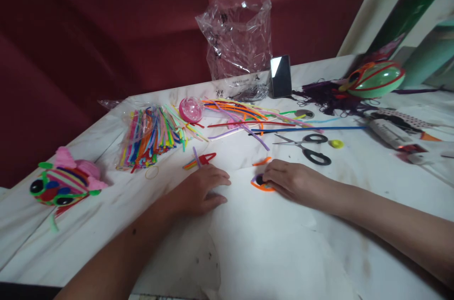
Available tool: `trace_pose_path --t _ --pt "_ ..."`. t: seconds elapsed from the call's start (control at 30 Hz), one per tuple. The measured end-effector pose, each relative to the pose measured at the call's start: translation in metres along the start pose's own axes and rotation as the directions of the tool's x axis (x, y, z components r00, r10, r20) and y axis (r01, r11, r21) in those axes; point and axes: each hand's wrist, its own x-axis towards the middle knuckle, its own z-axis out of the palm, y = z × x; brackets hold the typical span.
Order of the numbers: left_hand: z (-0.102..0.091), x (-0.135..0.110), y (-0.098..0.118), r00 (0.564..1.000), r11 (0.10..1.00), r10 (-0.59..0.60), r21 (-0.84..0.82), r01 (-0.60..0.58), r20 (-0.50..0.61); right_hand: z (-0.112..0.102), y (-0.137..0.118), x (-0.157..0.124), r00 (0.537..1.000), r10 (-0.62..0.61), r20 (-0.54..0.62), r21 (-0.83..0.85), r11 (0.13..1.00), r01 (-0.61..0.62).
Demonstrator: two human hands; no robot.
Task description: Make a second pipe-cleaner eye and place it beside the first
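My left hand [200, 191] rests palm down on the white table [269, 248], fingers stretched out and flat, holding nothing. My right hand [292, 180] lies just to its right, fingers curled over a small orange pipe-cleaner ring with a dark centre [260, 184], fingertips pressing on it. A short orange pipe-cleaner piece [261, 162] lies just beyond the ring. A small bundle of red and coloured pieces [200, 160] sits ahead of my left hand.
A bag of coloured pipe cleaners [151, 135] lies at left, loose ones [244, 118] farther back. Scissors [307, 147], a yellow ring [336, 144], a pink ball [190, 109], a phone [281, 75], a clear plastic bag [237, 35], a green egg craft [376, 78] and a striped pipe-cleaner figure [64, 184] surround them.
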Motion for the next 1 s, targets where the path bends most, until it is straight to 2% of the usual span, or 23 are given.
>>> trace_pose_path --t 0.17,0.43,0.67,0.87,1.0 --pt "0.0 0.0 0.001 1.0 1.0 -0.016 0.0 0.016 0.002 -0.003 -0.004 0.001 1.0 -0.012 0.003 -0.006 1.0 0.012" --pt "-0.001 0.0 0.002 1.0 1.0 -0.014 -0.009 0.014 -0.007 -0.008 -0.006 0.003 0.998 0.048 0.044 0.228 0.972 -0.057" --pt "0.0 0.0 0.001 1.0 1.0 -0.014 -0.008 0.014 0.007 -0.029 -0.006 0.001 0.98 0.192 0.061 0.329 0.923 -0.201" --pt "0.0 -0.001 0.0 1.0 1.0 -0.014 -0.005 0.014 -0.005 -0.051 0.013 -0.005 0.944 0.313 -0.106 0.35 0.9 -0.259" --pt "0.0 -0.001 0.001 1.0 1.0 -0.005 -0.001 0.005 -0.009 -0.057 0.026 -0.007 0.867 0.452 -0.208 0.384 0.853 -0.352"
